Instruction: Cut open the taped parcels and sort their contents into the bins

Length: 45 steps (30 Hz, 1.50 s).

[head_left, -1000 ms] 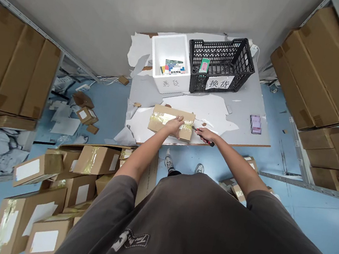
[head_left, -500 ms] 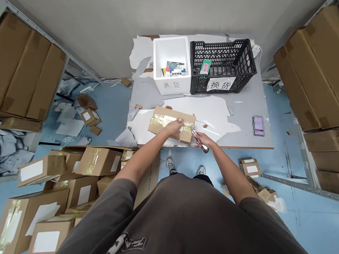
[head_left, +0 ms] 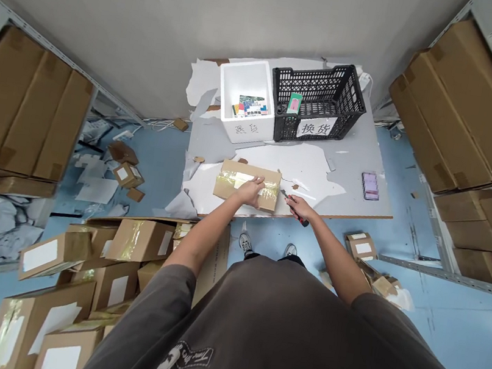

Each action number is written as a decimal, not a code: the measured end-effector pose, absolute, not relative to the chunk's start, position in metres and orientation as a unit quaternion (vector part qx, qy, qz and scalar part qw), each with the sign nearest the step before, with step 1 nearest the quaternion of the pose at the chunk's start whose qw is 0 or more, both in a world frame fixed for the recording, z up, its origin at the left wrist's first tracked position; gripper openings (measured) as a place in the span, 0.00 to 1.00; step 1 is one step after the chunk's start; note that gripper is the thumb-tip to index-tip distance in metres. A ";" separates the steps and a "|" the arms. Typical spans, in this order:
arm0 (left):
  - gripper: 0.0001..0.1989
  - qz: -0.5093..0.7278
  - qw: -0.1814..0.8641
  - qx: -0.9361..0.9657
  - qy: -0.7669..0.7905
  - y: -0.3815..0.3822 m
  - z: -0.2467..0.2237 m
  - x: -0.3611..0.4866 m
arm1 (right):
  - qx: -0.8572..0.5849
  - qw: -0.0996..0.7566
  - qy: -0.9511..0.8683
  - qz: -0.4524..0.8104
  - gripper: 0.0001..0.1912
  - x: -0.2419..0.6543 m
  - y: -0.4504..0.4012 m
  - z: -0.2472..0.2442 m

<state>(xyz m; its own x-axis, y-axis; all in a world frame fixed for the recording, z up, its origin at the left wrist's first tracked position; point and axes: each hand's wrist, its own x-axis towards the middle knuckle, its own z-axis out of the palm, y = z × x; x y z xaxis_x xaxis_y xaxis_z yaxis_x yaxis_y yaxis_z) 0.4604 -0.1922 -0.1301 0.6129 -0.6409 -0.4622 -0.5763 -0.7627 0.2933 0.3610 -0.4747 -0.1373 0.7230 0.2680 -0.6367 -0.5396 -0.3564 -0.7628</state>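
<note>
A taped cardboard box (head_left: 227, 183) with a white label lies at the front edge of the table (head_left: 348, 207). My left hand (head_left: 250, 190) rests on the right part of its top, fingers spread. Just right of the box, my right hand (head_left: 298, 207) is wrapped round a red and black utility knife (head_left: 302, 219). The knife's tip points up and left toward the box's right end, with a small gap between them.
Behind the box stand a white foam bin (head_left: 248, 133) with printed packets and a black crate (head_left: 355, 117) holding a green packet. A phone (head_left: 370, 186) lies at the right. Cardboard boxes (head_left: 140, 241) are piled at lower left; shelves flank both sides.
My right hand and the knife have drawn back slightly from the box's right end. My left hand stays on the box. The view has shifted a little.
</note>
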 end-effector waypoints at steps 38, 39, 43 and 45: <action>0.51 -0.241 0.086 0.887 -0.385 -0.182 -0.150 0.461 | -0.864 0.350 -0.075 0.353 0.13 0.409 -0.466 -0.142; 0.51 -0.239 0.085 0.887 -0.386 -0.182 -0.151 0.462 | -0.869 0.347 -0.074 0.346 0.13 0.408 -0.465 -0.144; 0.52 -0.251 0.091 0.882 -0.387 -0.180 -0.149 0.462 | -0.883 0.351 -0.058 0.306 0.12 0.395 -0.471 -0.149; 0.49 -0.254 0.122 0.882 -0.377 -0.178 -0.148 0.458 | -0.882 0.366 -0.044 0.293 0.14 0.384 -0.482 -0.150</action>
